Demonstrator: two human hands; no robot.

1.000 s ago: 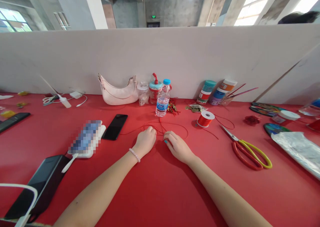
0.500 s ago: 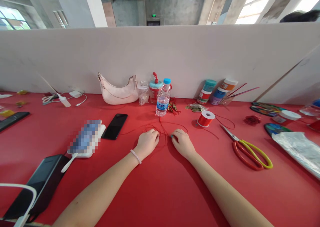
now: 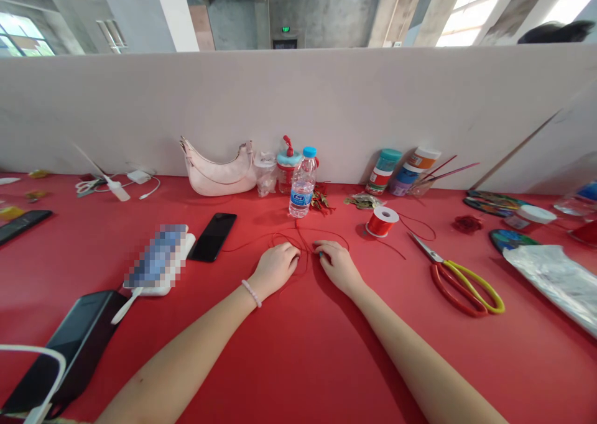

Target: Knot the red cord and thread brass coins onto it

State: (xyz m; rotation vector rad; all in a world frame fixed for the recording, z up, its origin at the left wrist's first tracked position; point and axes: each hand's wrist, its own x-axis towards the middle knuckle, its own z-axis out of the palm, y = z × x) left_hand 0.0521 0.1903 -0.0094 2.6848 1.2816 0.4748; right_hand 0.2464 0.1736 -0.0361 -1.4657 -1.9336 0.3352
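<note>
Thin red cord (image 3: 325, 229) lies in loops on the red tabletop, its knotted top end leading up to the foot of a water bottle (image 3: 302, 194) with a blue cap. My left hand (image 3: 277, 267), a beaded bracelet at its wrist, rests on the table with fingers curled and pinched on the cord's left strands. Across a small gap, my right hand (image 3: 339, 266) is bent inward, thumb and fingers closed at the right-hand strands. Its index finger reaches toward the crossing of the cords. The fingertips partly hide the cord, which nearly blends into the table.
Right of my hands are a spool of red cord (image 3: 382, 222) and scissors (image 3: 454, 278) with red and yellow handles. A black phone (image 3: 213, 237) and a power bank (image 3: 69, 343) lie left. A pale handbag (image 3: 219, 175) and paint bottles (image 3: 384, 171) stand along the white partition (image 3: 298, 101).
My right index finger has stretched leftward toward the cord crossing. My left hand has turned only slightly; the whole view has shifted a little.
</note>
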